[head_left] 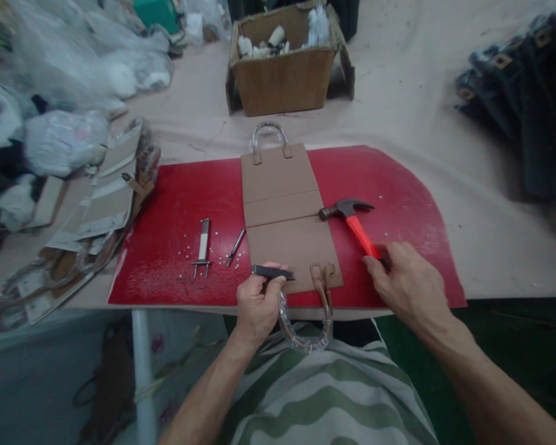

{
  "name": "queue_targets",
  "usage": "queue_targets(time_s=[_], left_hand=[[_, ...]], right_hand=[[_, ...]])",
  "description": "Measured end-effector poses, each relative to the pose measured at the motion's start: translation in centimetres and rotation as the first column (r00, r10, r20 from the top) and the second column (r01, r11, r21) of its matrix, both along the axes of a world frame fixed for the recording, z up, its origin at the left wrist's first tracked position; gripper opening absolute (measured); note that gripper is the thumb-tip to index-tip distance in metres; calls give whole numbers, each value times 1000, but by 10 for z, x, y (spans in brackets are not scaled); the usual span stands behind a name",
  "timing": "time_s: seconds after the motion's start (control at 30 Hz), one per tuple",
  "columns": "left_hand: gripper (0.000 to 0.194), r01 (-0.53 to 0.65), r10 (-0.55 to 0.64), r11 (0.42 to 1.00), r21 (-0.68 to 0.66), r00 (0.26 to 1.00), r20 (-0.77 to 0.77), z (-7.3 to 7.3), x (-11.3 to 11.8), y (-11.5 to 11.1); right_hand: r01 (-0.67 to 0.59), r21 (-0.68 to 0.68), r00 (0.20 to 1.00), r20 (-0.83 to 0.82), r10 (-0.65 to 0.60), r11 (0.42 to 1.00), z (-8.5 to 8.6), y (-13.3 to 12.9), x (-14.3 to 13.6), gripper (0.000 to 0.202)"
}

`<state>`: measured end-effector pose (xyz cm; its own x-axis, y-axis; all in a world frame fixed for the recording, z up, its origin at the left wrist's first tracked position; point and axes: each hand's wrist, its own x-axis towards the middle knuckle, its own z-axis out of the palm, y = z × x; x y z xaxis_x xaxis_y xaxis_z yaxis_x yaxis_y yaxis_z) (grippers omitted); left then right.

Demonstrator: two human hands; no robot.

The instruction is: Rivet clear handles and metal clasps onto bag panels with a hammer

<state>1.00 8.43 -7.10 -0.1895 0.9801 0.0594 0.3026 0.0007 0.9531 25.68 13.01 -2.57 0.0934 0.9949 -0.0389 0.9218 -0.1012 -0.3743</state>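
Note:
A tan bag panel (285,244) lies flat before me, creased across its middle. Its far handle (269,127) and near handle (308,343) are wrapped in clear plastic; the near one hangs past the table edge. My left hand (258,306) is closed at the panel's near left corner, pinching a dark flat bar-shaped tool (272,272) over the leather. My right hand (405,278) grips a claw hammer (359,232) by its orange-red handle, its head beside the panel's right edge. Left of the panel lie a two-pronged metal tool (204,244) and a thin metal rod (236,247).
A red mat (389,179) lies under the work, scattered with tiny light bits. Stacked bag pieces (106,204) overlap its left side. An open cardboard box (285,80) stands behind. Dark pieces (528,105) are piled at right, plastic-wrapped bundles (67,139) at left.

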Motion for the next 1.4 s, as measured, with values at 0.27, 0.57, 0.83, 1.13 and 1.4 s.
queue_targets(time_s=[0.27,0.57,0.83,1.13,1.4], left_hand=[[18,35,-25,996,-77,992,121,5,7,-18],[27,14,19,992,-123,964,265,8,-6,-19],[34,-39,96,990,-139,896,433,4,-21,-11],[33,53,9,990,-134,904,427,18,-20,-1],[28,112,-36,983,-147,896,442,30,-11,11]], right_hand=[[22,-616,231,-763,-604,787,-18,-98,-26,27],[-369,-639,-300,-605,-737,675,-48,-93,-47,21],[-583,-377,-174,-807,-564,720,-27,-83,-48,31],[-365,-493,-116,-818,-563,790,-16,-66,-79,39],[-238,-641,-142,-720,-679,730,-15,-54,-99,37]])
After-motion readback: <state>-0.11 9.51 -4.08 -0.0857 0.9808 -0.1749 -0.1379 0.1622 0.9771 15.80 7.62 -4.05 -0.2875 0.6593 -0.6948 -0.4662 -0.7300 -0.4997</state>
